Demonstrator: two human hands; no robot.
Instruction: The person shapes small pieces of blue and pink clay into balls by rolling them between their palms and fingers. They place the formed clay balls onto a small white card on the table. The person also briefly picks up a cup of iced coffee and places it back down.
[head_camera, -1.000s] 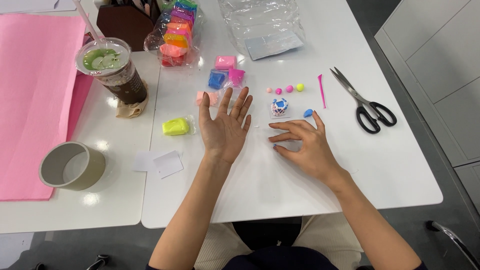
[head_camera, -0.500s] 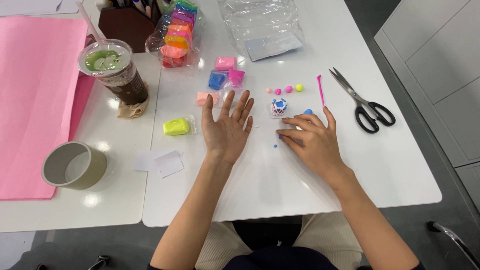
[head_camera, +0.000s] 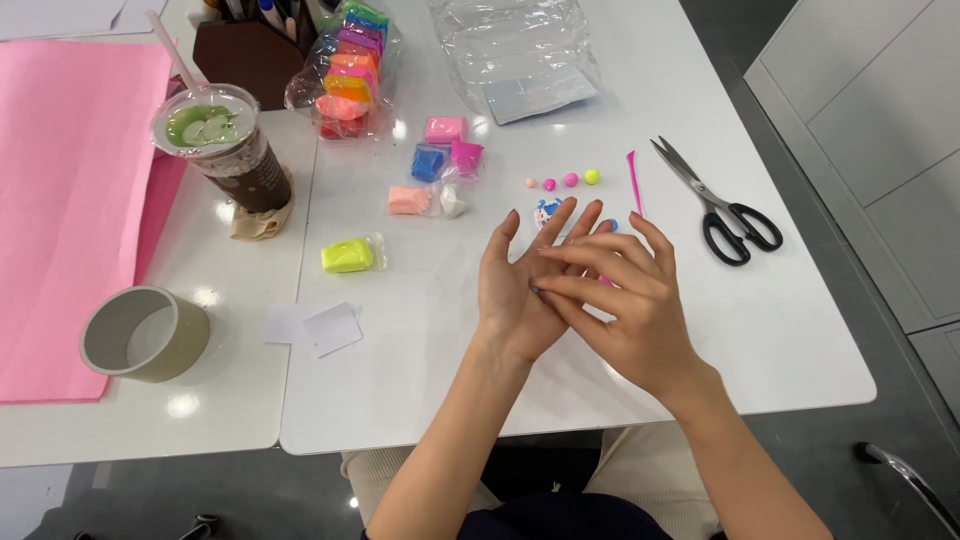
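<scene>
Pressing fingertips into an upturned palm, a person seated at the near edge of a white tabletop (head_camera: 430, 380) works with both hands raised just above its surface. Their left hand (head_camera: 520, 290) is spread open and flat, palm up, gripping nothing. Their right hand (head_camera: 630, 300) lies across it with fingers extended and loosely together, the tips touching the left palm; whether a bit of clay sits between them cannot be told.

Just beyond the hands, toward the middle of the tabletop, a small blue-and-white clay figure (head_camera: 547, 210) shows between the fingers, and a row of four tiny clay balls (head_camera: 560, 181), pink to yellow, runs behind it. A pink modelling stick (head_camera: 633, 180) lies beside the balls, and black-handled scissors (head_camera: 715, 205) rest nearer the right edge.

Wrapped clay pieces in pink, blue and magenta (head_camera: 440, 150) cluster farther back, with a peach and a white piece close by and a yellow clay packet (head_camera: 348, 256) apart on the left. A bag of assorted clay colours (head_camera: 345, 70) sits near the far edge. On the adjoining table stand an iced drink cup (head_camera: 225, 150), a tape roll (head_camera: 140, 335) and pink paper (head_camera: 70, 200).
</scene>
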